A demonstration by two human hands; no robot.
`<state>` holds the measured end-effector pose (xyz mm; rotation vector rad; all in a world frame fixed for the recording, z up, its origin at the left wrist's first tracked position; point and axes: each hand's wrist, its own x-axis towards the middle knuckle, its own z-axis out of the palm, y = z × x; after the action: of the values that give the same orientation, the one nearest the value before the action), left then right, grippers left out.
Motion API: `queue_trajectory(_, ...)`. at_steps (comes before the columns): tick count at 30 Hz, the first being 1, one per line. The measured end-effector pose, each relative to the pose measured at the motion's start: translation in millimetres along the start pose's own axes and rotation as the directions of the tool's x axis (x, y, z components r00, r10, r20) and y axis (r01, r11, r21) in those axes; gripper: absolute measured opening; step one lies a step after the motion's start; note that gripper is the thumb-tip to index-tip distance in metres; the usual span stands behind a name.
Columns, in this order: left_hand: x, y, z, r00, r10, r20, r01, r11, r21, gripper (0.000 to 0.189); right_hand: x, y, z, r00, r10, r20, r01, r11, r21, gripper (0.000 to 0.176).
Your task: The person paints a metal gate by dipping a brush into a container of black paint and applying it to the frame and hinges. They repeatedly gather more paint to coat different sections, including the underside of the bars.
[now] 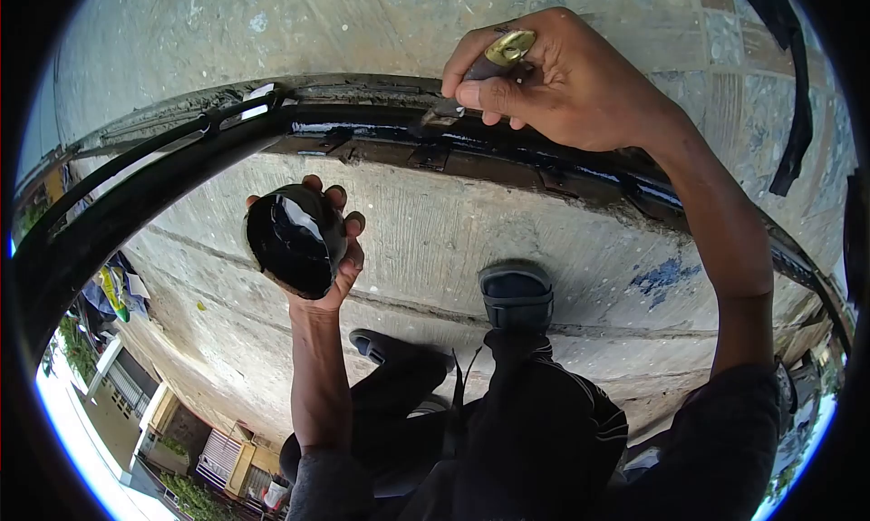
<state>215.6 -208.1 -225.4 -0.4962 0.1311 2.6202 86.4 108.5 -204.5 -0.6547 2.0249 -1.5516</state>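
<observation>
My left hand (340, 249) is wrapped round a round cup (294, 240) of glossy black paint, tilted so that its dark inside shows. In my right hand (553, 82) is a paintbrush (501, 54) with a yellowish handle end, pinched between thumb and fingers. Its bristles point down and to the left, at a long dark rail (362, 133) that runs across the view. Wet black paint shines along the rail near the brush tip. My fingers partly hide the brush.
A curved black pipe (136, 199) rises on the left. My sandalled feet (517, 294) stand on the concrete floor (426, 222) below the rail. Blue paint stains (666, 274) mark the floor at right. A dark strip (797, 113) lies at upper right. Buildings show at lower left.
</observation>
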Motion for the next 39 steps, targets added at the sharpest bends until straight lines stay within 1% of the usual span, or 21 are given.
queue_trajectory(3, 10, -1, -7, 0.999, -0.007, 0.034, 0.007, 1.0, -0.006, 0.073, -3, -8, 16, 0.993, 0.038, 0.107, -0.033, 0.998, -0.05, 0.018)
queue_trajectory(4, 11, -1, -6, 1.0, -0.004, 0.025, 0.004, 1.0, -0.003, 0.073, -4, -10, 14, 0.994, 0.009, 0.11, 0.0, 0.996, -0.086, 0.016)
queue_trajectory(8, 6, -9, 7, 0.998, 0.044, -0.036, -0.043, 0.999, 0.027, 0.073, -4, -15, 11, 0.997, 0.022, -0.071, -0.021, 1.0, 0.01, 0.015)
queue_trajectory(11, -1, -14, 6, 0.986, 0.12, -0.115, -0.113, 0.991, 0.066, 0.074, -8, -21, 13, 0.995, 0.083, -0.054, -0.08, 0.996, 0.042, 0.015)
queue_trajectory(12, -2, -16, 5, 0.983, 0.136, -0.123, -0.128, 0.989, 0.072, 0.072, -10, -18, 14, 0.983, 0.099, -0.154, -0.091, 0.994, 0.056, 0.02)
queue_trajectory(13, -5, -18, 5, 0.979, 0.152, -0.136, -0.143, 0.987, 0.077, 0.07, -13, -21, 19, 0.99, 0.073, -0.119, -0.071, 0.997, 0.024, 0.02)
queue_trajectory(14, -8, -19, 5, 0.961, 0.19, -0.203, -0.16, 0.975, 0.153, 0.067, -15, -25, 24, 0.995, 0.048, -0.085, -0.049, 0.999, -0.007, 0.019)
queue_trajectory(15, -9, -22, 6, 0.956, 0.212, -0.203, -0.181, 0.97, 0.162, 0.066, -17, -28, 27, 0.998, 0.021, -0.054, -0.023, 0.999, -0.042, 0.019)
queue_trajectory(16, -11, -23, 5, 0.951, 0.222, -0.216, -0.187, 0.968, 0.169, 0.066, -21, -30, 32, 0.998, -0.048, -0.045, 0.048, 0.999, -0.013, 0.017)
queue_trajectory(17, -12, -23, 4, 0.944, 0.233, -0.232, -0.195, 0.965, 0.177, 0.065, -22, -33, 28, 0.998, -0.032, -0.051, 0.031, 0.999, -0.025, 0.017)
queue_trajectory(20, -11, -24, 5, 0.944, 0.257, -0.208, -0.208, 0.951, 0.227, 0.064, -22, -38, 20, 0.996, 0.005, -0.086, -0.012, 0.997, -0.082, 0.016)
queue_trajectory(23, -14, -19, -5, 0.97, 0.234, -0.07, -0.222, 0.964, 0.144, 0.055, -26, -50, 34, 0.999, 0.02, -0.042, -0.025, 0.989, -0.144, 0.017)
queue_trajectory(26, -22, -19, -6, 0.947, 0.313, -0.067, -0.302, 0.943, 0.137, 0.054, -26, -54, 20, 0.974, 0.047, -0.222, -0.063, 0.996, -0.067, 0.017)
queue_trajectory(29, -35, -19, -10, 0.922, 0.386, -0.034, -0.382, 0.92, 0.093, 0.054, -19, -76, 19, 0.87, 0.251, -0.424, -0.256, 0.966, 0.046, 0.024)
queue_trajectory(30, -38, -17, -12, 0.911, 0.411, -0.02, -0.408, 0.909, 0.086, 0.055, -15, -81, 19, 0.864, 0.27, -0.426, -0.243, 0.963, 0.118, 0.024)
queue_trajectory(31, -41, -15, -13, 0.901, 0.434, -0.008, -0.432, 0.898, 0.079, 0.055, -9, -86, 23, 0.847, 0.284, -0.449, -0.245, 0.959, 0.143, 0.024)
queue_trajectory(33, -49, -14, -15, 0.874, 0.483, -0.049, -0.472, 0.869, 0.151, 0.055, 2, -96, 34, 0.806, 0.328, -0.493, -0.263, 0.944, 0.199, 0.023)
queue_trajectory(34, -50, -12, -14, 0.861, 0.504, -0.065, -0.486, 0.854, 0.184, 0.055, 4, -103, 35, 0.811, 0.308, -0.497, -0.267, 0.951, 0.153, 0.022)
queue_trajectory(36, -54, -8, -14, 0.871, 0.489, -0.048, -0.473, 0.861, 0.189, 0.053, 4, -119, 37, 0.82, 0.282, -0.497, -0.286, 0.956, 0.07, 0.022)
queue_trajectory(38, -55, -8, -13, 0.884, 0.466, -0.05, -0.454, 0.878, 0.149, 0.05, 0, -138, 42, 0.773, 0.28, -0.569, -0.37, 0.928, -0.047, 0.02)
queue_trajectory(39, -56, -8, -10, 0.885, 0.462, -0.065, -0.447, 0.879, 0.165, 0.052, -1, -145, 44, 0.754, 0.273, -0.597, -0.408, 0.907, -0.1, 0.02)
